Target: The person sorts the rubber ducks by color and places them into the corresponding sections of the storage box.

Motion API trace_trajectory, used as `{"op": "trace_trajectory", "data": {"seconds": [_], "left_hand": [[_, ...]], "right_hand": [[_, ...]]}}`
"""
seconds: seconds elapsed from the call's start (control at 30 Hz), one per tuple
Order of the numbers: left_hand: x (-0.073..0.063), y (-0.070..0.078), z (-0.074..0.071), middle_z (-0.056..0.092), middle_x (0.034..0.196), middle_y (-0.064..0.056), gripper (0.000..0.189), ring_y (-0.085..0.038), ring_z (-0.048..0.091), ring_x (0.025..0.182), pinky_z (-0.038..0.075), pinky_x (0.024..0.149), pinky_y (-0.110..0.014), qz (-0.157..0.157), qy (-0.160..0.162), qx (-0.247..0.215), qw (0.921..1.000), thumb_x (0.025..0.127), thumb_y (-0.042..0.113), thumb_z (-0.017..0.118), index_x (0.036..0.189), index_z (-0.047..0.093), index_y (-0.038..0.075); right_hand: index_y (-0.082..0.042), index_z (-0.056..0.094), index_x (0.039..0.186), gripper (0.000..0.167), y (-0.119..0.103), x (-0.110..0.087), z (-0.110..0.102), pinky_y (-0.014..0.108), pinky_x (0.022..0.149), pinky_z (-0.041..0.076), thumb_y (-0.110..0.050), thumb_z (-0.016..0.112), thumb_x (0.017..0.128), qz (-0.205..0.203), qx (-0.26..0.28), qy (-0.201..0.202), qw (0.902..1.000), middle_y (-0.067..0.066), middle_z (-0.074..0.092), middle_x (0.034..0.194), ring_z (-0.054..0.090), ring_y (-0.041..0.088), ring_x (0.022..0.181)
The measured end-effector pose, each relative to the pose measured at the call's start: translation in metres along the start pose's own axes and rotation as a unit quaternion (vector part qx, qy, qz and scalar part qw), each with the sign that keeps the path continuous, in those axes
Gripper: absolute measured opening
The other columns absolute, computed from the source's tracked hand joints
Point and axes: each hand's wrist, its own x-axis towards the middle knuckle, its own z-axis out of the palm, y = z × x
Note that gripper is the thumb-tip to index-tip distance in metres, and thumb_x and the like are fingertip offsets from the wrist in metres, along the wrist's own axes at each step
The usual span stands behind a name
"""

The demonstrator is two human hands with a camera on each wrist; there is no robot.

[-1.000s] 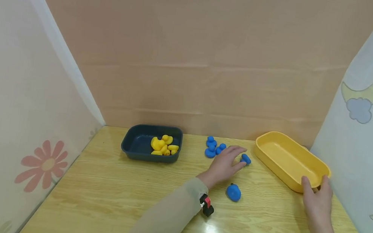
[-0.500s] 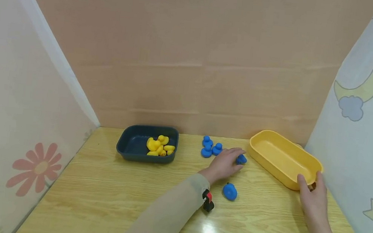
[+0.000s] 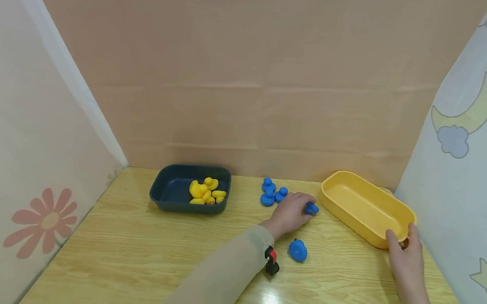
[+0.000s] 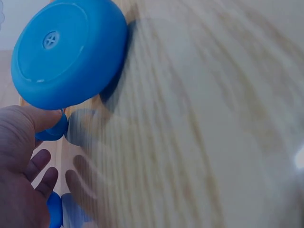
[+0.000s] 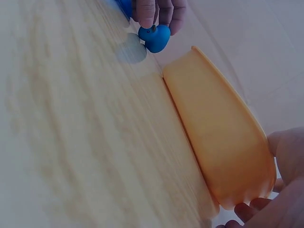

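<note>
And here's the left hand (image 3: 290, 214), right out in the middle of the table (image 3: 148, 256), thumb and fingers drawn in narrow around a small blue toy duck (image 3: 311, 208)! The right-wrist view catches the thumb on one side and fingertips on the other; whether the duck touches the wood, I can't be sure. It sits just beside the near left side of the yellow tray (image 3: 363, 219).

Over to the right hand (image 3: 408, 258), and it's got that tray by its near end: thumb up at the rim, fingers curled under the outside, the long tray lying at a slant with its far end close to the brown backdrop (image 3: 251, 73).

Just behind the left hand, a tight cluster of three blue ducks (image 3: 267, 197) stands upright. Nearer the person, a lone blue duck (image 3: 298, 250) lies tipped over, its round base showing big and flat in the left-wrist view.

Off to the left, a dark navy tray (image 3: 167, 198) holds a huddle of yellow ducks (image 3: 198, 189), all packed toward its right half. Beige sleeves (image 3: 222, 273) on both arms, and a bright streak of glare on the near tabletop!
</note>
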Motion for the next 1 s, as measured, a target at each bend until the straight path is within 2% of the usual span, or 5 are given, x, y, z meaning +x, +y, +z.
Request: {"op": "trace_trajectory", "data": {"seconds": [0.3,0.5,0.7,0.83,1.0], "left_hand": [[0.0,-0.009,0.002,0.071,0.124,0.011,0.036,-0.009,0.058,0.106,0.049,0.094,-0.022,-0.007,0.014,-0.006,0.9999,0.102,0.031,0.084,0.134,0.068,0.024],[-0.009,-0.017,-0.002,0.071,0.114,0.012,0.032,-0.007,0.056,0.096,0.05,0.083,-0.022,-0.011,0.03,-0.059,0.9978,0.103,0.029,0.083,0.131,0.069,0.023],[-0.025,-0.021,-0.018,0.072,0.131,0.007,0.037,-0.012,0.065,0.114,0.056,0.096,-0.027,-0.031,0.061,-0.107,0.9919,0.105,0.027,0.081,0.138,0.068,0.02],[-0.036,-0.024,-0.032,0.071,0.135,0.003,0.038,-0.023,0.067,0.125,0.058,0.101,-0.033,-0.037,0.079,-0.147,0.9854,0.105,0.024,0.08,0.14,0.067,0.018],[-0.047,-0.025,-0.041,0.07,0.132,0.003,0.038,-0.027,0.067,0.125,0.057,0.101,-0.034,-0.031,0.084,-0.167,0.982,0.105,0.024,0.08,0.14,0.066,0.018]], "right_hand": [[-0.014,-0.018,0.174,0.084,-0.002,0.0,0.006,0.068,0.13,0.009,-0.046,0.036,0.119,0.006,-0.013,0.0,0.9999,0.022,-0.017,0.18,-0.002,0.052,0.164],[-0.015,-0.017,0.175,0.084,-0.002,-0.001,0.007,0.07,0.128,0.014,-0.047,0.036,0.118,0.021,-0.016,0.004,0.9996,0.021,-0.015,0.181,0.002,0.053,0.164],[-0.018,-0.015,0.176,0.083,-0.002,0.0,0.005,0.073,0.125,0.021,-0.049,0.035,0.117,0.033,-0.016,0.016,0.9992,0.019,-0.012,0.182,0.008,0.054,0.163],[-0.017,-0.013,0.176,0.079,-0.005,0.003,0.006,0.073,0.126,0.019,-0.046,0.032,0.117,0.025,-0.02,0.018,0.9993,0.019,-0.011,0.182,0.009,0.056,0.163],[-0.016,-0.009,0.177,0.075,-0.01,0.007,0.01,0.069,0.129,0.012,-0.041,0.028,0.117,0.022,-0.016,0.017,0.9995,0.017,-0.008,0.182,0.006,0.053,0.164]]}}
